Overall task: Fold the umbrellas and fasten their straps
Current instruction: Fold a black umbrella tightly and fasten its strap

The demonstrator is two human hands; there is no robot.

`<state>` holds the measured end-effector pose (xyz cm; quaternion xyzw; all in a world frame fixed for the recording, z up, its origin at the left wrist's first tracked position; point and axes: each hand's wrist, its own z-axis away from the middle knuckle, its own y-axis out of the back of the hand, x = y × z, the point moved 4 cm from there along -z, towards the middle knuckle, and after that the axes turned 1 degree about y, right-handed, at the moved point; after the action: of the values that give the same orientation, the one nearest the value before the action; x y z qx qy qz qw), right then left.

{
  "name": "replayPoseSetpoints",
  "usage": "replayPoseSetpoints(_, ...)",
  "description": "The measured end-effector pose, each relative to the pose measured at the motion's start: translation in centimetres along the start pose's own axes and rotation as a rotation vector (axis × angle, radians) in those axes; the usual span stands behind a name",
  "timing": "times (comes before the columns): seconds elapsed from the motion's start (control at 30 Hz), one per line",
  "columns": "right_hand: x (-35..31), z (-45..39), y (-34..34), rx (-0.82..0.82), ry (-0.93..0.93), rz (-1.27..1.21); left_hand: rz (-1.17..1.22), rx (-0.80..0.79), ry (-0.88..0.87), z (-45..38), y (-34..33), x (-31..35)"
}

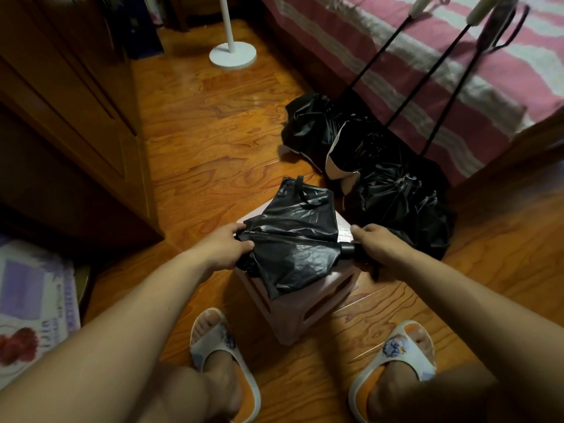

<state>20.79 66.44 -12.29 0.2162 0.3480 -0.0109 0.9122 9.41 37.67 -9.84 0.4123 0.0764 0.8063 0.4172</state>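
So I'm watching the head feed and here's where things stand. The black umbrella (293,236) being worked on lies across a small pink stool (300,312), which is basically serving as the bench, canopy collapsed but loose and floppy, not rolled yet. The left hand (224,247) has its grip closed on the canopy end, thumb and fingers pinching the fabric at the left edge, I'd guess to keep the pleats from sliding while the other end is steadied. The right hand (377,244) is wrapped around the handle (351,249) at the right side, closed on it, which makes sense as the anchor if you're going to twist the canopy tight around the shaft. The strap (306,193) sticks out on the far side of the canopy, hanging free, not fastened.

Behind the stool on the wood floor (213,117) sit three more umbrellas (366,154), canopies bunched up, their long shafts leaning back against the striped bed (457,71). Those look extended and unstrapped, so I'd say we're early on. Next move probably needs the fabric smoothed and wound before that strap can reach around. The loose panels could bunch if it's rushed.
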Motion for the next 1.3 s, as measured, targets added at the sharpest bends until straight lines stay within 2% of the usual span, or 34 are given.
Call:
replayPoseSetpoints(0.07, -0.3, 0.6, 0.0, 0.04, 0.036, 0.178, 0.0, 0.024, -0.022, -0.2, 0.0, 0.2)
replayPoseSetpoints(0.1, -0.5, 1.1, 0.2, 0.11, 0.086, 0.327, -0.001, 0.035, -0.034, -0.3, 0.0, 0.2)
replayPoseSetpoints(0.17, -1.1, 2.6, 1.0, 0.331, 0.278, 0.614, -0.02, 0.047, -0.056, -0.4, -0.2, 0.1)
replayPoseSetpoints(0.23, -1.5, 4.8, 0.8, 0.491, 0.538, 0.713, -0.064, 0.065, -0.073, -0.4, -0.3, 0.0)
replayPoseSetpoints(0.27, -1.4, 5.3, 0.5, 0.452, 0.602, 0.672, -0.089, 0.07, -0.077, -0.3, -0.5, -0.1)
replayPoseSetpoints(0.33, -0.6, 5.8, -1.1, 0.217, 0.615, 0.512, -0.116, 0.078, -0.073, -0.1, -0.7, 0.0)
replayPoseSetpoints(0.37, -0.2, 6.0, -2.1, 0.11, 0.616, 0.501, -0.114, 0.082, -0.072, 0.0, -0.7, 0.1)
replayPoseSetpoints(0.4, 0.2, 5.9, -2.8, 0.07, 0.65, 0.554, -0.095, 0.08, -0.061, 0.0, -0.6, 0.1)
replayPoseSetpoints(0.47, 0.6, 5.1, -3.5, 0.116, 0.767, 0.654, -0.009, 0.072, -0.034, 0.2, -0.2, 0.5)
replayPoseSetpoints(0.53, -0.1, 4.6, -3.3, 0.215, 0.852, 0.628, 0.03, 0.071, -0.008, 0.6, 0.3, 0.8)
replayPoseSetpoints(0.57, -0.9, 4.5, -3.0, 0.247, 0.821, 0.55, -0.039, 0.1, -0.016, 1.0, 0.8, 1.2)
replayPoseSetpoints(0.63, -1.9, 3.8, -2.4, 0.213, 0.622, 0.337, -0.297, 0.26, -0.08, 2.1, 1.9, 2.1)
replayPoseSetpoints(0.67, -2.3, 3.4, -2.3, 0.192, 0.543, 0.26, -0.356, 0.35, -0.123, 2.6, 2.4, 2.5)
replayPoseSetpoints(0.7, -2.4, 3.0, -2.2, 0.178, 0.491, 0.209, -0.317, 0.396, -0.17, 3.3, 2.5, 3.0)
replayPoseSetpoints(0.8, -2.9, 2.3, -2.3, 0.163, 0.439, 0.157, -0.046, 0.266, -0.283, 5.7, 1.1, 4.7)
replayPoseSetpoints(0.93, -3.7, 2.3, -2.3, 0.177, 0.363, 0.084, -0.016, 0.133, -0.39, 6.6, -2.0, 6.9)
replayPoseSetpoints(1.13, -4.1, 3.1, -1.2, 0.325, 0.345, 0.04, 0.12, 0.211, -0.47, 6.4, -4.2, 8.7)
replayPoseSetpoints(1.2, -4.0, 3.5, -1.5, 0.274, 0.358, -0.063, 0.11, 0.243, -0.487, 6.3, -4.4, 8.7)
replayPoseSetpoints(1.3, -3.8, 4.3, -2.4, 0.064, 0.334, -0.25, 0.191, 0.269, -0.475, 6.0, -4.0, 8.7)
